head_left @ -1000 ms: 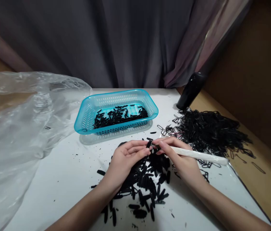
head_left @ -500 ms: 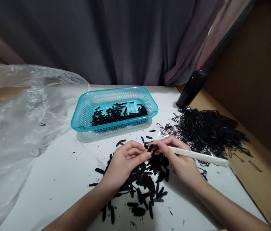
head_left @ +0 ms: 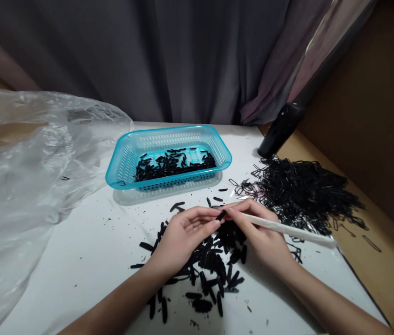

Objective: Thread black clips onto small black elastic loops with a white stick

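My left hand is closed in a pinch on a small black strip-shaped piece. Close beside it, my right hand grips a slim white stick-like tool, whose back end sticks out to the right past the hand. The tool's tip is at the black piece, mostly hidden by my fingers. Under and in front of both hands lies a loose heap of similar black pieces on the white tabletop.
Behind the hands stands a blue plastic basket with many black pieces inside. To the right are a tangled pile of thin black loops and a dark cylinder. Clear plastic sheeting covers the left side; a dark curtain hangs behind.
My left fingers have shifted slightly right and closed in on the black piece, nearer my right fingertips. The view has moved a little; both hands keep their holds.
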Demonstrator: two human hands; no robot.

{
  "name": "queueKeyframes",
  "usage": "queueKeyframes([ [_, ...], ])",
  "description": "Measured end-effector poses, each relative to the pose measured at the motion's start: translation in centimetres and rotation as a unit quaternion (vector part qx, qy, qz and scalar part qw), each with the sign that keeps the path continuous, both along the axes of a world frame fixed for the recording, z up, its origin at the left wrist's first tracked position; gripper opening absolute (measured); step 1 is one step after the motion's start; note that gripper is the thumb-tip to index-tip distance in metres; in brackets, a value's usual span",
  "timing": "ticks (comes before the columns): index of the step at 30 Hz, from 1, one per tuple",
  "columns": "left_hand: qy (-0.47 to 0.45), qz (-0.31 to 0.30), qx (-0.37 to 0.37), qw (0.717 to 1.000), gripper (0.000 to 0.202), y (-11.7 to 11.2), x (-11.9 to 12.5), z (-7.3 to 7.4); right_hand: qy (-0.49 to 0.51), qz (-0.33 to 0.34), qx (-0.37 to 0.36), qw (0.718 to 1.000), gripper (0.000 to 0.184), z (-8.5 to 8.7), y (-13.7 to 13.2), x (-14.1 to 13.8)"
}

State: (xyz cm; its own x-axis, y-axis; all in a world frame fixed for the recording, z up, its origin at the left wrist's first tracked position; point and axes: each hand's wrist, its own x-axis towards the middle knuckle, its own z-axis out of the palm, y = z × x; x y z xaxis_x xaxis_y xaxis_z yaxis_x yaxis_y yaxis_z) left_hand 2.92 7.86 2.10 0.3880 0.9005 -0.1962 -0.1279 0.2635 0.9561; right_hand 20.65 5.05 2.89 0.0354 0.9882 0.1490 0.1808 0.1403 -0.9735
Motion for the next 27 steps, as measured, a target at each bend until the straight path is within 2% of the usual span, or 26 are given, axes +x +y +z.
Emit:
queueKeyframes([
  [4,-0.019,-0.003,0.022,1.000,0.016,-0.2,-0.1,0.1,0.007,0.014,-0.004,1.000,0.016,-0.2,0.0,-0.2],
  [9,0.032,-0.036,0.084,0.995,0.021,-0.5,-0.1,0.5,0.008,0.019,-0.007,1.000,0.020,-0.1,0.0,-0.3],
  [13,0.056,-0.048,0.100,0.992,0.017,-0.7,-0.2,0.6,0.006,0.021,-0.016,1.000,0.020,-0.2,-0.2,-0.2],
  [18,0.098,-0.008,0.124,0.987,0.006,-0.6,-0.1,0.1,-0.023,0.018,-0.007,1.000,0.018,-0.6,-0.4,-0.2],
  [23,0.147,0.064,0.217,0.963,0.006,-0.4,-0.4,0.3,-0.107,-0.026,0.029,0.993,0.016,-0.6,0.0,0.2],
  [27,0.099,0.084,0.166,0.977,0.007,-0.2,-0.8,1.1,-0.194,-0.096,0.053,0.975,0.017,0.0,1.1,2.1],
])
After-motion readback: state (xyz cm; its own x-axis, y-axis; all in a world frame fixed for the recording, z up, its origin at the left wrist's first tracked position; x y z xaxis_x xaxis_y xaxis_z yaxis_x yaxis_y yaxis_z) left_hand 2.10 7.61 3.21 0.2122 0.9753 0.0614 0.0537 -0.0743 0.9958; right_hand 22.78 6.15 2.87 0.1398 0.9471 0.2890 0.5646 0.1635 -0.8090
